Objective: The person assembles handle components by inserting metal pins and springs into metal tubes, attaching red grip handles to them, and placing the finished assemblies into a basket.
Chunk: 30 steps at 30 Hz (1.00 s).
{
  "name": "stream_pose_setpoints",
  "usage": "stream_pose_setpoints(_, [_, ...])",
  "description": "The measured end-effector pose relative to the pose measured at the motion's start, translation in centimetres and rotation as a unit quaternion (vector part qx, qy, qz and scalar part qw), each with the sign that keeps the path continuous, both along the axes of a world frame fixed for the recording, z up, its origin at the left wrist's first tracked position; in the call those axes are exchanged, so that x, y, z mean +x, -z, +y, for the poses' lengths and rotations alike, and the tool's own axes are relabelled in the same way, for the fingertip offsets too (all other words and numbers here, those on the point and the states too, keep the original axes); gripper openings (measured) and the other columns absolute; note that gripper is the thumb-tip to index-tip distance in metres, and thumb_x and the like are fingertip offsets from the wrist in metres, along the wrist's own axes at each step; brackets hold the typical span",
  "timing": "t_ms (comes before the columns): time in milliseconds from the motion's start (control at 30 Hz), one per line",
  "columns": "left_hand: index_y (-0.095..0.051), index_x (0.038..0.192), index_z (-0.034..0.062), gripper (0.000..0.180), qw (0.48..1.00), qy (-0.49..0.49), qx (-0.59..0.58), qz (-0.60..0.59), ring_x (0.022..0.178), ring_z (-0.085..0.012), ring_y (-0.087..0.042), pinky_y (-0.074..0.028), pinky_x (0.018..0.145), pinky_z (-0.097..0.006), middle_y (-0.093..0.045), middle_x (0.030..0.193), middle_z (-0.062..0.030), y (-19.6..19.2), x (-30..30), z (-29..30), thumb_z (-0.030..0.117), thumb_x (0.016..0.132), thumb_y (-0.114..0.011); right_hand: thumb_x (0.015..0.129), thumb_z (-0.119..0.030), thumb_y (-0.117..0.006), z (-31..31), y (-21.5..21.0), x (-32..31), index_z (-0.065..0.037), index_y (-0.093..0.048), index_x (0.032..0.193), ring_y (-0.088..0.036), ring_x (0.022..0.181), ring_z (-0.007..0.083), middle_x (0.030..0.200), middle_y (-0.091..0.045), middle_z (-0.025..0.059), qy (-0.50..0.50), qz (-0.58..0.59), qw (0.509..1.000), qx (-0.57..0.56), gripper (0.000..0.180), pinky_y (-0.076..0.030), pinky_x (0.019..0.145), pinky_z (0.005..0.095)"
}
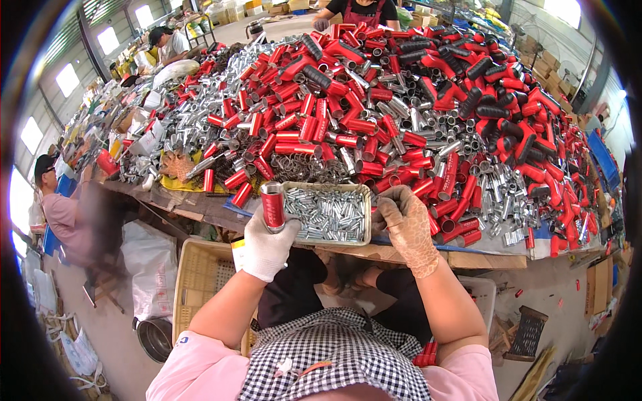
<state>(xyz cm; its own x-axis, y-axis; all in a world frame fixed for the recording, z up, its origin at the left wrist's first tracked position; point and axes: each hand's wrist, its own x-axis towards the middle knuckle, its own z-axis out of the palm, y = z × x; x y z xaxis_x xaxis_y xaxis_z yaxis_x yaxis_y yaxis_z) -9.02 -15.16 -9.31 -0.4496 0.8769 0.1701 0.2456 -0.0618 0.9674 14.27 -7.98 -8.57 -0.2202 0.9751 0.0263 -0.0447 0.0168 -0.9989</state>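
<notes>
My left hand (269, 244), in a white knit glove, is closed around a short red tube (273, 207) with silver ends, held upright. Just right of it, a shallow pale tray (367, 212) full of small silver metal pins (328, 212) sits at the table's front edge. Beyond the tray's right side is my right hand (409, 224), in a tan patterned glove. Its fingers are bent together, and whatever may be between them is too small or hidden to make out. Behind both hands rises a big heap of red tubes (307, 127) and silver metal tubes.
Black-gripped red handles (478, 70) lie heaped at the right. Below the table edge stand a yellow plastic crate (194, 274), a white sack (148, 271) and a metal pot (154, 337). A co-worker in pink (63, 220) sits at the left; others are beyond the heap.
</notes>
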Motion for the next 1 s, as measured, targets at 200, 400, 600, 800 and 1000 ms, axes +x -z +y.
stream_pose_setpoints(200, [-0.060,0.095,-0.0009,0.030,0.976,0.022,-0.062,0.208,0.077,-0.0279,-0.064,-0.050,0.073,-0.037,-0.064,0.079,-0.0156,0.9,-2.6,1.8,0.018,0.074,-0.072,0.090,-0.008,-0.063,-0.1,0.3,-0.4,0.001,-0.061,0.108,-0.056,0.072,0.0073,0.082,-0.061,0.0023,-0.041,-0.038,0.997,0.057,0.019,-0.050,0.063,0.0248])
stream_pose_setpoints(400, [-0.061,0.094,0.0017,0.033,0.960,0.035,-0.030,0.276,0.080,-0.0409,-0.064,-0.050,0.072,-0.043,-0.064,0.080,-0.0221,0.4,-2.2,1.5,0.024,0.075,-0.075,0.087,-0.016,-0.067,-1.3,-0.5,0.7,0.001,-0.065,0.108,-0.061,0.082,0.0133,0.091,-0.066,0.0084,-0.040,-0.032,0.997,0.064,0.027,-0.050,0.078,0.0296])
stream_pose_setpoints(600, [-0.066,0.085,0.0050,0.027,0.889,0.277,-0.043,0.363,0.073,-0.0381,-0.065,-0.051,0.064,-0.044,-0.064,0.075,-0.0180,-2.0,0.3,-2.8,0.024,0.072,-0.080,0.087,-0.019,-0.064,-4.3,-4.1,0.0,-0.005,-0.068,0.098,-0.068,0.080,0.0306,0.087,-0.068,0.0169,-0.190,-0.198,0.942,0.193,0.018,-0.053,0.071,0.0393])
stream_pose_setpoints(800, [-0.065,0.083,0.0050,0.037,0.874,0.385,-0.064,0.289,0.069,-0.0354,-0.064,-0.051,0.063,-0.040,-0.064,0.075,-0.0148,-0.4,1.7,-3.4,0.029,0.067,-0.086,0.086,-0.023,-0.061,-5.6,-3.4,1.5,-0.004,-0.062,0.102,-0.061,0.088,0.0413,0.087,-0.063,0.0202,-0.281,-0.271,0.871,0.298,0.025,-0.049,0.077,0.0492])
stream_pose_setpoints(1000, [-0.067,0.088,0.0053,0.033,0.862,0.436,-0.057,0.252,0.071,-0.0300,-0.068,-0.053,0.067,-0.036,-0.066,0.077,-0.0132,0.3,4.9,-1.7,0.028,0.072,-0.084,0.085,-0.023,-0.067,-5.6,-4.0,5.4,-0.002,-0.040,0.140,-0.064,0.095,0.0346,0.109,-0.063,0.0205,-0.250,-0.307,0.872,0.288,0.064,-0.051,0.082,0.0408])
